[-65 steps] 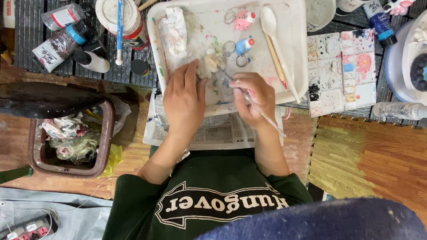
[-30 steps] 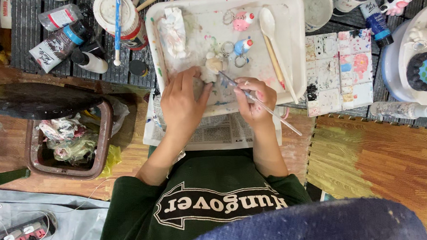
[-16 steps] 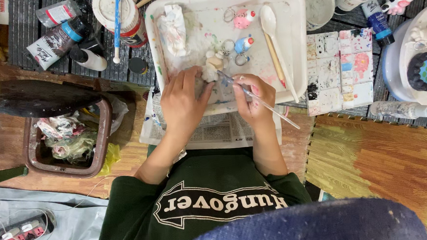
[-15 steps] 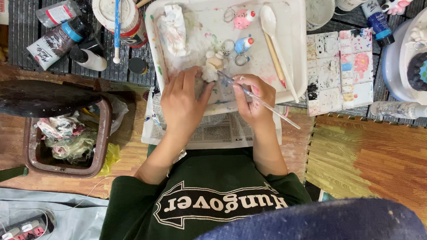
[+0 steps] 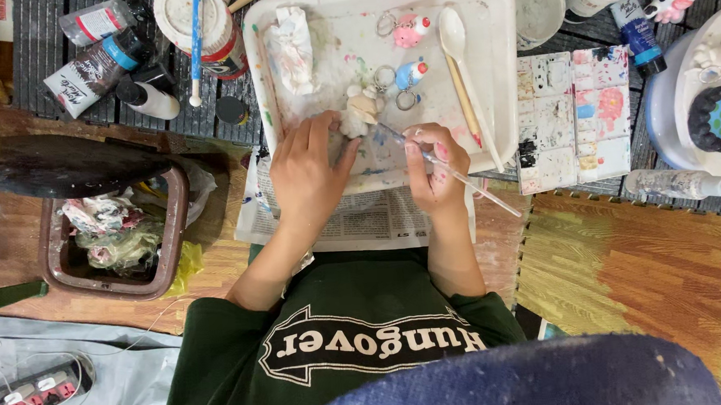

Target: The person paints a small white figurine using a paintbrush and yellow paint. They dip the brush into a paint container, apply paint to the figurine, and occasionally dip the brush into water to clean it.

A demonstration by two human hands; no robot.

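- Dark slatted counter [image 5: 57, 70] runs along the top, with wooden floor [image 5: 644, 270] below it and a brown bin [image 5: 108, 240] of crumpled rubbish at the left.
- White tray [image 5: 502, 72] sits on the counter over a newspaper [image 5: 370, 222], its bottom smeared with paint.
- Left hand [image 5: 310, 172] is clasped around a small pale figurine [image 5: 361, 110], holding it in the tray's middle.
- Right hand [image 5: 433, 170] pinches a thin paintbrush [image 5: 458, 177], its tip touching the figurine.
- Pink keyring figure [image 5: 407, 31], blue one [image 5: 408, 73] and white spoon [image 5: 457, 45] lie further up the tray.
- Paint palette [image 5: 574, 117] lies just right of the tray; paint tubes [image 5: 94, 64] are at upper left.
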